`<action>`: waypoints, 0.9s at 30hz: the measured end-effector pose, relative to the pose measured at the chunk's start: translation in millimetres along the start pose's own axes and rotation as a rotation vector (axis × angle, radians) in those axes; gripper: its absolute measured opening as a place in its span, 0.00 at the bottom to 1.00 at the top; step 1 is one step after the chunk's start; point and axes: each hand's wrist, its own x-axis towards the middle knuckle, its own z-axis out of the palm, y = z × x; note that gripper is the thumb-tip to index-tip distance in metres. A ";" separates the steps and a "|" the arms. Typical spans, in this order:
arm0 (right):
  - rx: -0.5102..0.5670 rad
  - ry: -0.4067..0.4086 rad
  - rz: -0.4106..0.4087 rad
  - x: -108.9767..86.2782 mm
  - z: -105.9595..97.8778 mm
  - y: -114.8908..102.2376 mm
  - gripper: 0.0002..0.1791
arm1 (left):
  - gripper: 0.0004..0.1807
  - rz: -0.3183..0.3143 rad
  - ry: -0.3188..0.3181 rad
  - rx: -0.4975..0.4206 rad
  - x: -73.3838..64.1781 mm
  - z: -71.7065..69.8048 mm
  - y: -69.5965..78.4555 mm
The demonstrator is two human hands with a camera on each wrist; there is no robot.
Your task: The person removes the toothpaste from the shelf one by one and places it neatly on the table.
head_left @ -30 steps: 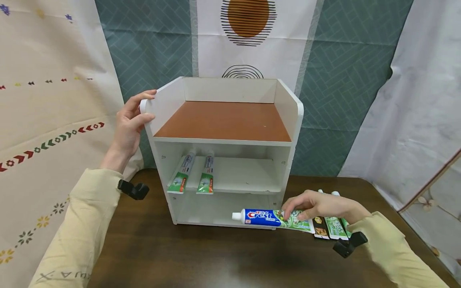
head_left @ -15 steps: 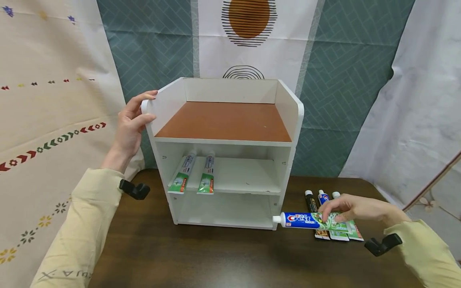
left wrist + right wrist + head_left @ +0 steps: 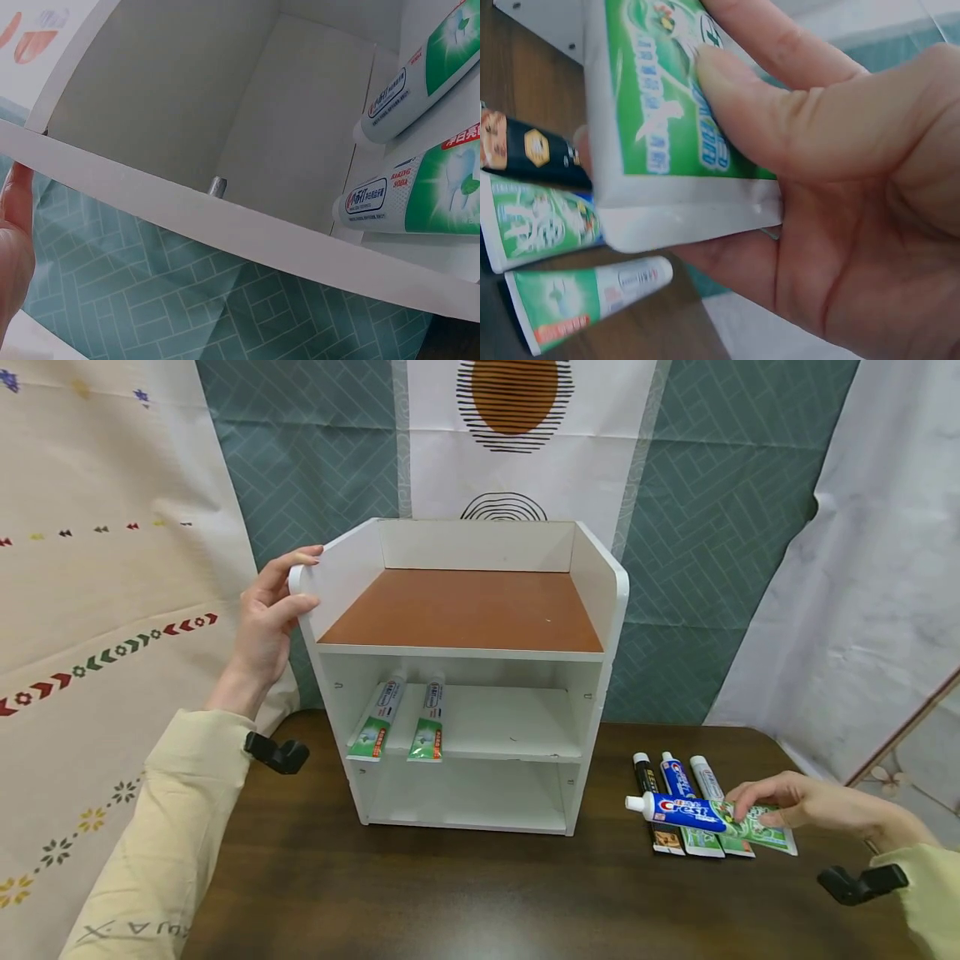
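Note:
My left hand (image 3: 262, 631) grips the left side panel of a white shelf unit (image 3: 465, 654), thumb in front and fingers over its edge. Pinched between my right thumb and fingers, a blue-and-green Crest toothpaste tube (image 3: 684, 812) lies sideways with its white cap to the left. My right hand (image 3: 821, 810) is over the right side of the table. Beneath the tube are a black toothpaste tube (image 3: 665, 839), a second blue-and-green one (image 3: 677, 775) and a white-and-green one (image 3: 706, 778), partly covered by it. Two white-and-green toothpaste tubes, left (image 3: 372, 731) and right (image 3: 427, 731), rest on the middle shelf.
The shelf unit has a brown top board (image 3: 465, 610) and a lower compartment (image 3: 465, 797). It stands on a dark wooden table (image 3: 420, 893). Patterned cloths (image 3: 735, 568) hang behind and at both sides.
My right hand has moved right with the Crest toothpaste tube, from in front of the shelf unit to over the tubes on the table. My left hand has stayed on the panel.

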 end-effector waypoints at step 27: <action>0.338 0.872 0.278 -15.9 25.6 60.7 0.18 | 0.17 0.005 -0.009 0.010 0.8 0.0 -1.0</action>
